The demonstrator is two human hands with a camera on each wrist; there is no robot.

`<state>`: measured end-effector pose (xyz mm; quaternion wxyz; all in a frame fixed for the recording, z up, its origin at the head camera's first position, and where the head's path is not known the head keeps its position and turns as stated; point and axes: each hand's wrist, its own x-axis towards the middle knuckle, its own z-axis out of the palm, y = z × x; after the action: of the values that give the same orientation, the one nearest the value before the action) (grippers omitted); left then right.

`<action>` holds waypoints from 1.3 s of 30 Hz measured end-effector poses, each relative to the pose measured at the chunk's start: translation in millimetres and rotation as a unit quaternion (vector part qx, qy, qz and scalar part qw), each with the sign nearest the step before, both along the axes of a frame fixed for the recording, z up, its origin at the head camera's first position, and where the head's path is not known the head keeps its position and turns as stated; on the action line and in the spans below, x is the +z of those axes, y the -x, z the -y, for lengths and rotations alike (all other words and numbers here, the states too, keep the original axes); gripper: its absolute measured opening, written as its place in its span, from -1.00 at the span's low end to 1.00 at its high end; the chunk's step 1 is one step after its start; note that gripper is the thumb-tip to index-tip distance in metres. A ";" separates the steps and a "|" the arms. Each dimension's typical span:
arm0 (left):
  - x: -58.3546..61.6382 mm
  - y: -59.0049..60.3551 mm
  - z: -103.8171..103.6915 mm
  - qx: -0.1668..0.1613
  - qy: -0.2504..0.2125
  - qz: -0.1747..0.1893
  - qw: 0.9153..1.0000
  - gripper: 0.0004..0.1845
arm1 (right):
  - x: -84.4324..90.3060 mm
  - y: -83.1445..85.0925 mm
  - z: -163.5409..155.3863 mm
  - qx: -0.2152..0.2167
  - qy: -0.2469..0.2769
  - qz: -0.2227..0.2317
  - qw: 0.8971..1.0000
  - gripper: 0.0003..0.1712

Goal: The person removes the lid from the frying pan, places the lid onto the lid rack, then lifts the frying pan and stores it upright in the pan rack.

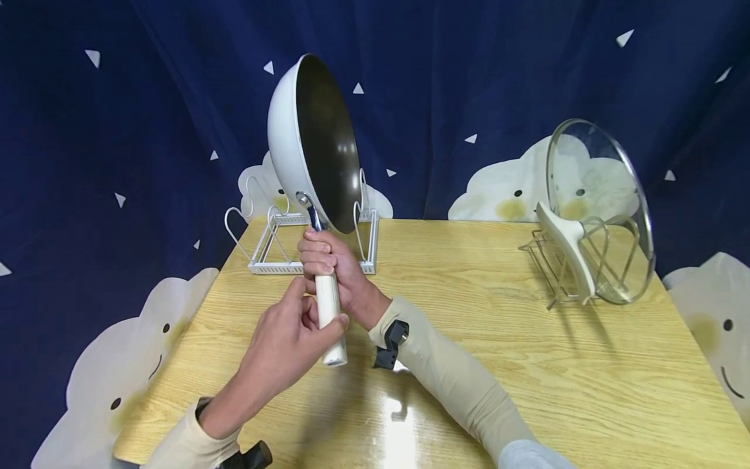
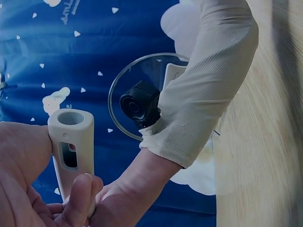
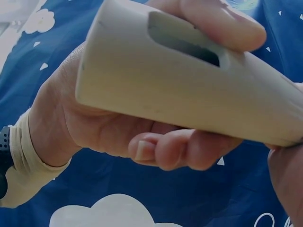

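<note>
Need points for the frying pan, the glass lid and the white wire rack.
frying pan point(image 1: 328, 140), head view, on its dark inner surface.
glass lid point(image 1: 609, 215), head view, on the clear glass beside its white handle.
white wire rack point(image 1: 275, 266), head view, on its front base rail.

We see a light wooden bench point(image 1: 469, 339) with a glossy top that throws back a bright glare near its front edge. At its far left stands a white wire rack point(image 1: 293, 244) on a perforated base, its slots facing us. At the far right stands a second, metal wire rack point(image 1: 562, 267), and in it a glass lid point(image 1: 603, 195) with a pale handle rests on edge, tilted; the two racks are well apart.
</note>
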<state>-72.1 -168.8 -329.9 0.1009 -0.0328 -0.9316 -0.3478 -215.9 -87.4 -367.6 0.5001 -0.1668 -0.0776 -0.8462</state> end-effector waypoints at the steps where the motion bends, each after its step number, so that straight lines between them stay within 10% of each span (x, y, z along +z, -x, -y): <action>1: -0.3 0.0 -0.6 0.000 0.000 -0.001 1.000 -0.65 | -0.4 0.1 -0.3 0.000 0.002 -0.001 1.000 -0.50; 39: -18.4 1.4 -15.5 0.001 -0.006 0.003 1.000 -0.65 | -22.5 4.5 -11.1 -0.004 0.014 -0.005 1.000 -0.55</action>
<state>-73.6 -153.3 -348.4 0.0984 -0.0299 -0.9297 -0.3538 -220.4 -76.3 -390.1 0.4944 -0.1781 -0.0859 -0.8464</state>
